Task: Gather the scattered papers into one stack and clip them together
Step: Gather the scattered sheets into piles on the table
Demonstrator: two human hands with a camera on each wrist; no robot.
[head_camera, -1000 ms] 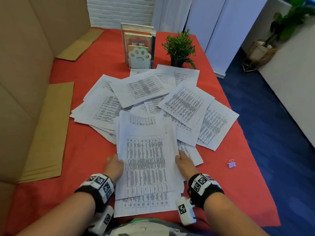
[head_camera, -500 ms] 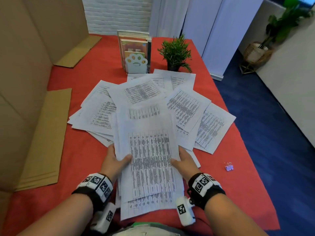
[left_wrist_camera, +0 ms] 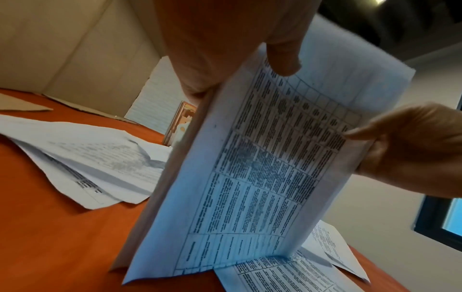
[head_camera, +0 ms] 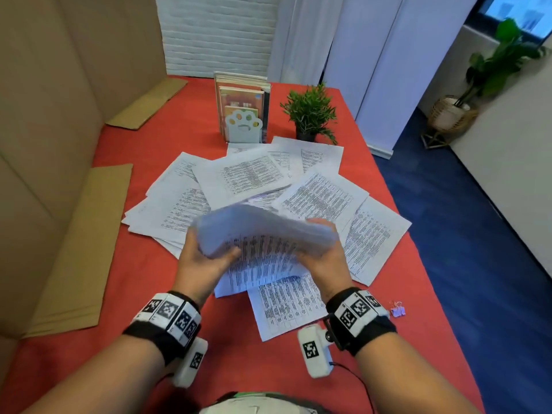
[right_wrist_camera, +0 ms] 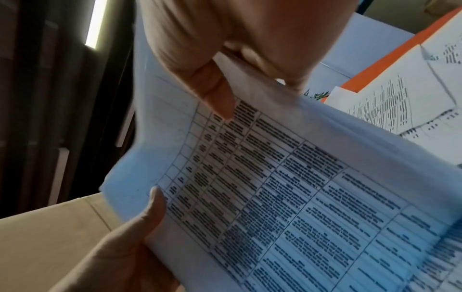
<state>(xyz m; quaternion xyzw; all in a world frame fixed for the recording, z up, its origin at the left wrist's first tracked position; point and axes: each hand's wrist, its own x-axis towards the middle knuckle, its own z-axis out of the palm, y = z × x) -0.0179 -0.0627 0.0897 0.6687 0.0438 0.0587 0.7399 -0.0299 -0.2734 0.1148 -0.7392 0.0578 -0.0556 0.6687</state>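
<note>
While stack stands tilted on table | left hand, right hand: fingers clamp its sides

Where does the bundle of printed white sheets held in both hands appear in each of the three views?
Head: bundle of printed white sheets, centre, raised between both hands.
Left wrist: bundle, centre, standing on edge.
Right wrist: bundle, filling centre and lower right.
Shared landmark: red tablecloth.

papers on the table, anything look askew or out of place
Yes. Both hands, left and right, hold a bundle upright, but one sheet lies loose and crooked under it. Many papers still fan out at odd angles behind. The clip lies unused near the table's right edge.
</note>
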